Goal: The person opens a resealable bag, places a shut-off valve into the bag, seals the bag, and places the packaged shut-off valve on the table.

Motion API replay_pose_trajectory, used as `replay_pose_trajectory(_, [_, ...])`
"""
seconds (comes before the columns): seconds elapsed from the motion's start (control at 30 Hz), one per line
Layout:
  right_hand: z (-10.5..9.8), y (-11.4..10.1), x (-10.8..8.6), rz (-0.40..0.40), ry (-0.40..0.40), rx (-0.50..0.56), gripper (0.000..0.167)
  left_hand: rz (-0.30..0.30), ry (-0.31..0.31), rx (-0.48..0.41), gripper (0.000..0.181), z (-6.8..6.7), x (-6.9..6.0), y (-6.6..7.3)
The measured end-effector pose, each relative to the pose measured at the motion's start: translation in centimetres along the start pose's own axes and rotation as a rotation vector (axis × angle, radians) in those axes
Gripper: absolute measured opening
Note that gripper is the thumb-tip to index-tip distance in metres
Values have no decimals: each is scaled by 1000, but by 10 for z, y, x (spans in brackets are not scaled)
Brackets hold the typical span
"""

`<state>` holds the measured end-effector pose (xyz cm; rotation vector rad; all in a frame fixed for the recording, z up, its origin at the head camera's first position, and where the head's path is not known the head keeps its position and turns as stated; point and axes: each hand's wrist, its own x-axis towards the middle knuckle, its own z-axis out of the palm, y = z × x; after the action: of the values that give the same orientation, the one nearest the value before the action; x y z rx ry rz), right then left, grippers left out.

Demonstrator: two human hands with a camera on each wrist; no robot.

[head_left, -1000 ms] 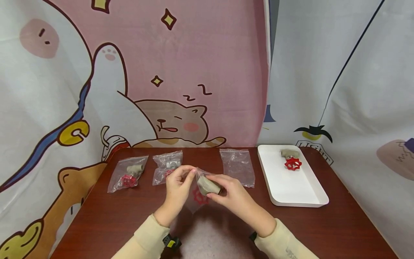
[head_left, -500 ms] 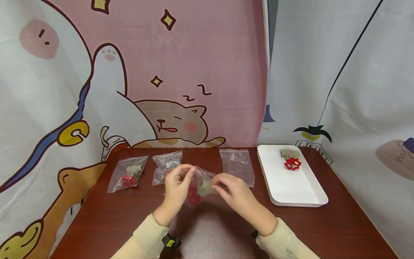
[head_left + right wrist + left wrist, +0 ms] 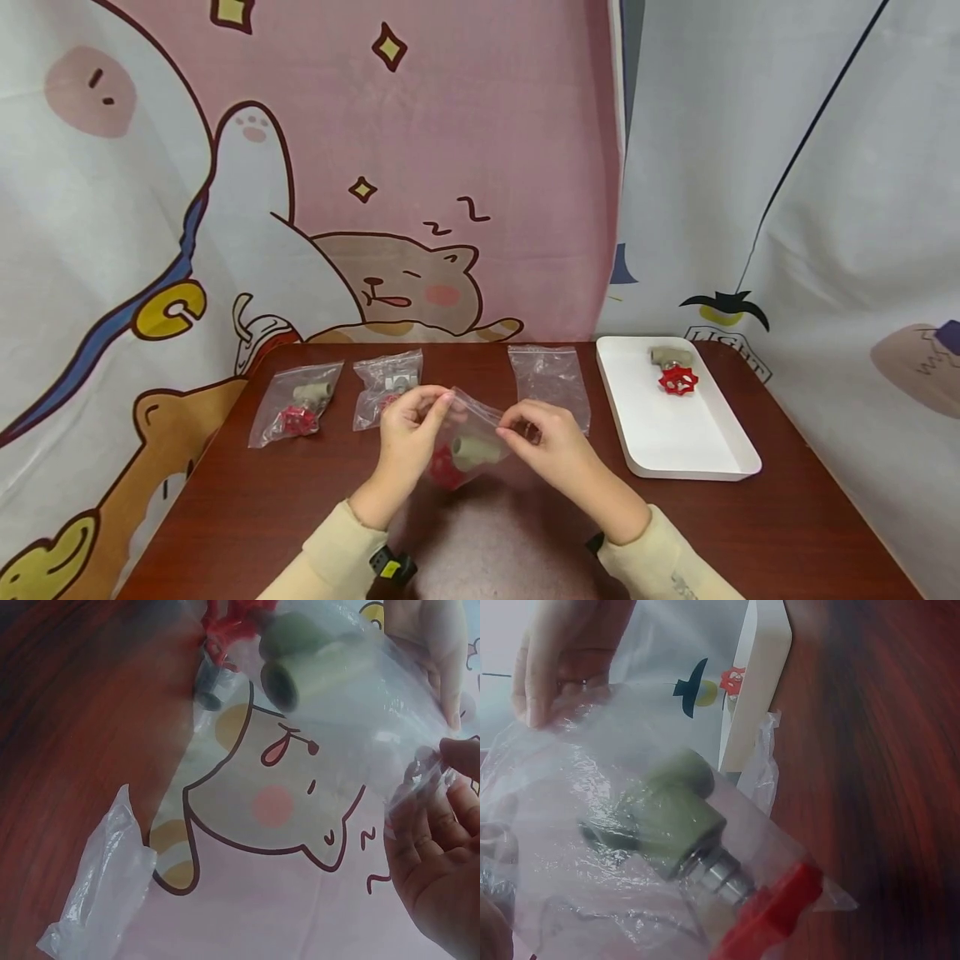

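Both hands hold up a clear zip bag (image 3: pixel 467 429) by its top edge over the table. The left hand (image 3: pixel 405 437) pinches one top corner between thumb and fingers, and the right hand (image 3: pixel 551 442) pinches the other. Low in the bag hangs a valve with a grey-green body (image 3: pixel 477 451) and a red handwheel (image 3: pixel 446 468). The left wrist view shows the valve body (image 3: pixel 675 814), its metal stem (image 3: pixel 721 876) and the wheel (image 3: pixel 769 915) through the plastic. In the right wrist view, the right hand (image 3: pixel 442 855) grips the bag's edge.
Two bagged valves lie at the left, one (image 3: pixel 300 404) with a red wheel, another (image 3: pixel 390 387) behind the left hand. A flat clear bag (image 3: pixel 551 383) lies behind the right hand. To the right, a white tray (image 3: pixel 686 442) holds an unbagged valve (image 3: pixel 677 379).
The right hand has let go of the valve body and now pinches the bag's top edge. The valve has dropped lower inside the bag. The left hand has stayed nearly in place.
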<state>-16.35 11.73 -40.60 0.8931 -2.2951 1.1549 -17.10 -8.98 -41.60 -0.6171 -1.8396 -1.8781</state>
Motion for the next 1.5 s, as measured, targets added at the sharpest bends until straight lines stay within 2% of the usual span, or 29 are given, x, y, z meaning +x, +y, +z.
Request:
replay_pose_trajectory(0.1, [-1,2,-1,14,-14,-15,14,-34,-18,-19,9,0,-1,-1])
replay_pose_trajectory(0.27, [1,9,0,46,-64,-62,18,-120,-44,7,9,1,-2,0])
replay_pose_trajectory(0.47, [7,13,9,120,-98,8,33,-163,-87,72,10,4,0,10])
replay_pose_trajectory(0.57, [11,14,15,153,-111,96,33,-142,-105,64,10,5,1,10])
replay_pose_trajectory(0.73, [19,16,23,141,-86,181,13,-112,-124,21,10,3,0,-9])
replay_pose_trajectory(0.8, [22,17,24,127,-57,170,8,-103,-117,52,9,2,0,-16])
replay_pose_trajectory(0.87, [24,17,24,124,-37,160,6,-78,-100,127,8,2,0,-19])
replay_pose_trajectory(0.93, [24,18,23,131,-34,156,7,-47,-88,205,6,2,1,-11])
replay_pose_trajectory(1.0, [22,13,24,175,-50,160,6,-6,-78,282,5,3,3,-1])
replay_pose_trajectory(1.1, [23,12,24,205,-71,186,7,31,-88,330,4,5,5,14])
replay_pose_trajectory(1.2, [23,12,26,213,-78,212,5,49,-96,347,4,6,5,17])
replay_pose_trajectory(1.23, [25,17,25,201,-77,219,6,49,-100,352,4,6,5,17])
replay_pose_trajectory(1.5, [26,13,28,166,-64,230,6,66,-119,376,5,8,5,18])
